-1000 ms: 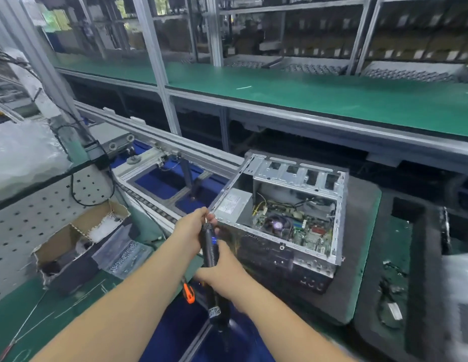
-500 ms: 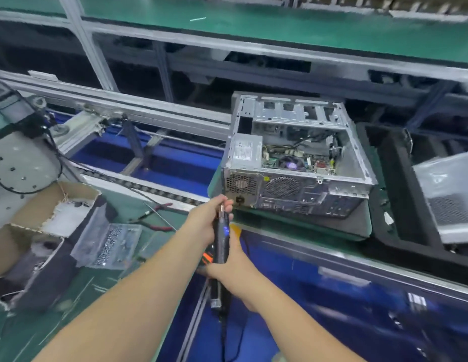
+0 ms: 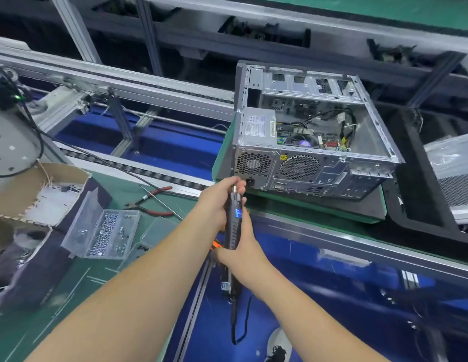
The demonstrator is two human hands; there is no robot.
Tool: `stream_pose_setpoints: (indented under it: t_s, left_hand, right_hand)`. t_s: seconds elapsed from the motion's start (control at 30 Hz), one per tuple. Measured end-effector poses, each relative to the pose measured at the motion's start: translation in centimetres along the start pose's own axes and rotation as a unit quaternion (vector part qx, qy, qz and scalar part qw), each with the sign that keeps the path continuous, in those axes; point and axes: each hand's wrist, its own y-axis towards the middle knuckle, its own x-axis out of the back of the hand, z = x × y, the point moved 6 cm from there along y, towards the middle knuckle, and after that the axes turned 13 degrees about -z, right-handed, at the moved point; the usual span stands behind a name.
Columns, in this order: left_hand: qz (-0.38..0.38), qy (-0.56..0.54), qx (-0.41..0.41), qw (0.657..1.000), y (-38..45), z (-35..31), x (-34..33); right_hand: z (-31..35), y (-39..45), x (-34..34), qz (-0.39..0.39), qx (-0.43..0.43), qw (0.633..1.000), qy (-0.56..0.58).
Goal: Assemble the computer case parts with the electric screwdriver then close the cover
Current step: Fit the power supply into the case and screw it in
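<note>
A clear plastic tray (image 3: 107,235) of small screws sits beside a torn cardboard box (image 3: 31,194). The open computer case (image 3: 313,131) lies on its pallet, closer than before. Left hand (image 3: 217,199) pinches the electric screwdriver (image 3: 234,223) tip; right hand (image 3: 240,250) grips its body.

Bare grey sheet-metal computer case (image 3: 316,163) — matt; electric screwdriver (image 3: 234,223) black, ribbed, probably plastic.

Your left hand (image 3: 217,202) hides the electric screwdriver (image 3: 234,226) bit tip. The plastic-wrapped panel (image 3: 455,176) is cut off at the right edge. Screws in the clear box (image 3: 107,233) are too small to distinguish.
</note>
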Motion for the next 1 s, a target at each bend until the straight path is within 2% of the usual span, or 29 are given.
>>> stream_pose_setpoints:
  t_s: [0.37, 0.77, 1.0]
  left_hand:
    - [-0.014, 0.012, 0.045, 0.999, 1.0, 2.5, 1.9]
    - [-0.013, 0.011, 0.026, 1.0, 1.9, 2.0, 1.3]
    - [-0.027, 0.016, 0.026, 0.999, 2.4, 1.7, 1.2]
  right_hand:
    - [-2.0, -1.0, -0.8, 0.026, -0.033, 0.999, -0.002]
    - [-2.8, 1.0, -0.9, 0.002, -0.006, 1.0, 0.004]
    - [-2.4, 1.4, -0.9, -0.002, -0.018, 1.0, -0.003]
